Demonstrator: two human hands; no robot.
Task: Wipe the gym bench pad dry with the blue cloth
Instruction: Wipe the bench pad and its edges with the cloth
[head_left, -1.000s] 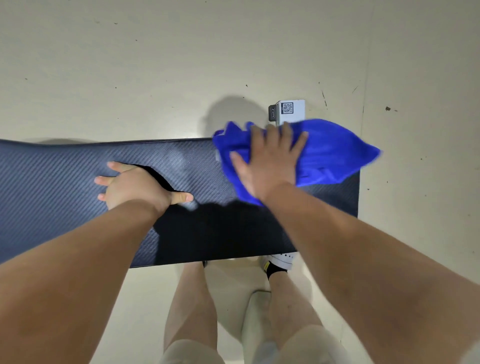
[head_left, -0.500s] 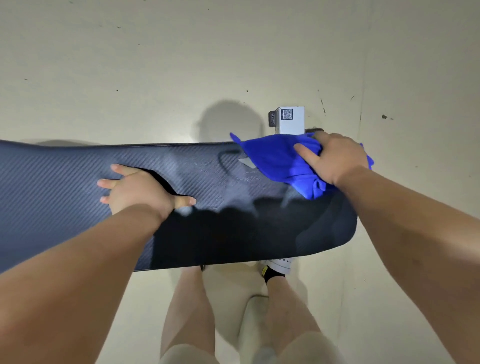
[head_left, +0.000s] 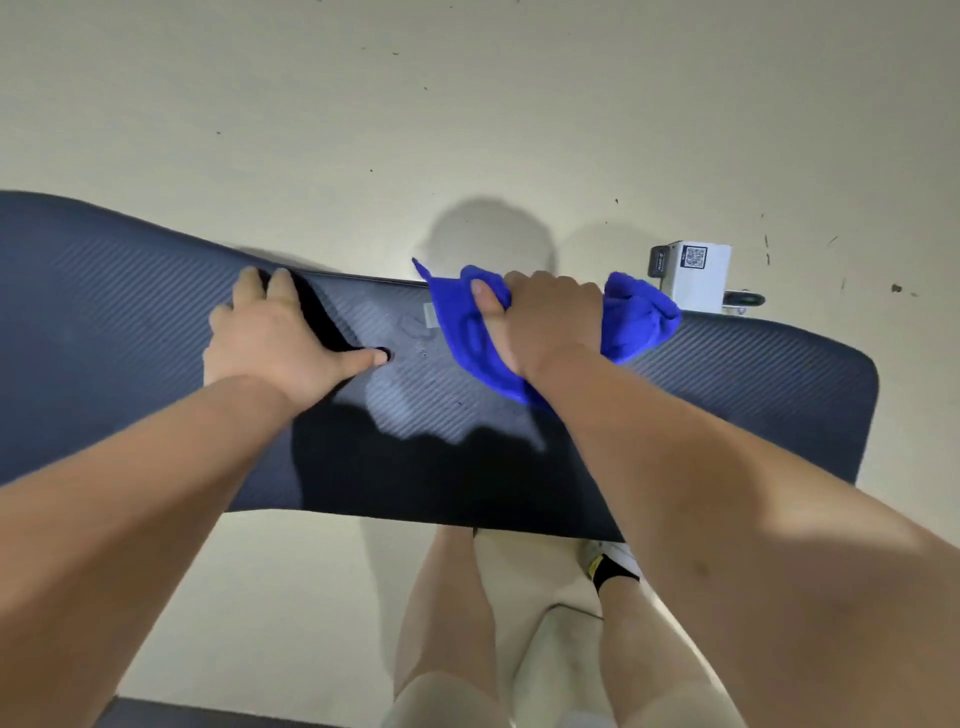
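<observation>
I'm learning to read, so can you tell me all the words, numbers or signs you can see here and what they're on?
QR code on the white box past the bench pad's far edge: a square code pattern, no letters to read.
Small dark part on that box's left side: faint marks, too small and blurred to read.
Small pale tag on the pad beside the blue cloth: too blurred to read.
No other words or numbers show.

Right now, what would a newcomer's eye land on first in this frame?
The bright blue cloth, bunched under the right hand near the far edge of the dark bench pad. Beside it the left hand lies flat on the pad, and a white box with a QR code sits beyond on the floor.
</observation>
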